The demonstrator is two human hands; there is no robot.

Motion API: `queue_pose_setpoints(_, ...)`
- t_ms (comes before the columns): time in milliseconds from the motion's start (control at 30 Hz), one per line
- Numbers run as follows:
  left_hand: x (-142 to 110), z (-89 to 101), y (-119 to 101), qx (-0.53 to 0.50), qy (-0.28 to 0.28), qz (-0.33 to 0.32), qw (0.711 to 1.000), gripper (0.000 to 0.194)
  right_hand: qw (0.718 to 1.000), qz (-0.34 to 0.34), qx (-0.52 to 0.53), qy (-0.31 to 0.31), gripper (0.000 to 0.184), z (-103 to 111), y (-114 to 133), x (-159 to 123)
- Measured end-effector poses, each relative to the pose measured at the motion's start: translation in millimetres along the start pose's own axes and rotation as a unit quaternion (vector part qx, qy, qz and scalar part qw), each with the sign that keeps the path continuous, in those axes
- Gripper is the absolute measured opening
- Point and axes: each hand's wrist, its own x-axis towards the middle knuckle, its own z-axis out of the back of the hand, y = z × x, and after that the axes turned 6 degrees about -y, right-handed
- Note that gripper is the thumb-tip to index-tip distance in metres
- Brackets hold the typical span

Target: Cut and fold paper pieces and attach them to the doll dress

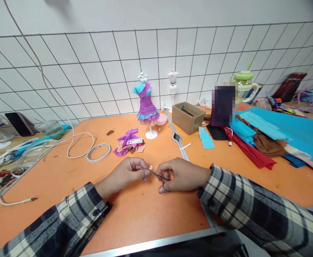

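Note:
My right hand (176, 174) is closed on small scissors (158, 176), with fingers at the handle loops and the blades pointing left. The blade tips reach the fingertips of my left hand (131, 172). That hand pinches a tiny piece of pinkish material, mostly hidden by the fingers. A small peach scrap (151, 167) shows just above the blades. Beyond the hands lies a pile of purple and peach scraps (128, 142) with a small red-and-white box (135, 142) on top. Behind it a mini dress form wears a purple and blue ruffled dress (147, 103).
A bare dress form (173, 80), a cardboard box (188, 117) and a pink dish (161, 119) stand toward the tiled wall. A roll of white tape (99, 152) and a white cable (74, 146) lie left. Folded blue, brown and red sheets (268, 142) cover the right. Metal edging (151, 246) borders the orange table.

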Motion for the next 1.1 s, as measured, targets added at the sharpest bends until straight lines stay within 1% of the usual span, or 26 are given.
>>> queue_pose_setpoints(167, 0, -2.0, 5, -0.030, 0.005, 0.012, 0.999, 0.031, 1.000, -0.006, -0.002, 0.005, 0.035, 2, 2, 0)
queue_pose_setpoints(467, -1, -2.9, 1, -0.025, 0.006, 0.024, 0.999, 0.031, 1.000, -0.005, -0.005, 0.008, 0.036, 1, -3, 0)
queue_pose_setpoints(633, 0, -3.9, 1, -0.026, -0.007, 0.018, 0.999, 0.030, 1.000, -0.013, 0.018, 0.011, 0.031, 1, -8, 2)
queue_pose_setpoints(700, 1, -3.2, 2, -0.027, -0.012, 0.019, 0.999, 0.028, 1.000, -0.009, 0.009, -0.003, 0.033, 2, -10, 3)
queue_pose_setpoints(833, 1, -1.1, 1, -0.001, -0.019, 0.015, 1.000, 0.025, 0.999, -0.013, -0.011, -0.045, 0.043, 6, -14, 4)
queue_pose_setpoints(967, 1, -0.6, 0, 0.015, -0.037, 0.001, 0.999, 0.024, 0.997, -0.014, -0.051, -0.048, 0.044, 9, -17, 5)
queue_pose_setpoints(1033, 1, -0.6, 0, 0.014, -0.055, -0.007, 0.998, 0.023, 0.994, -0.014, -0.086, -0.069, 0.044, 12, -18, 5)
queue_pose_setpoints(1100, 1, 0.2, -1, 0.013, -0.091, -0.014, 0.996, 0.022, 0.985, -0.012, -0.138, -0.105, 0.042, 14, -18, 5)
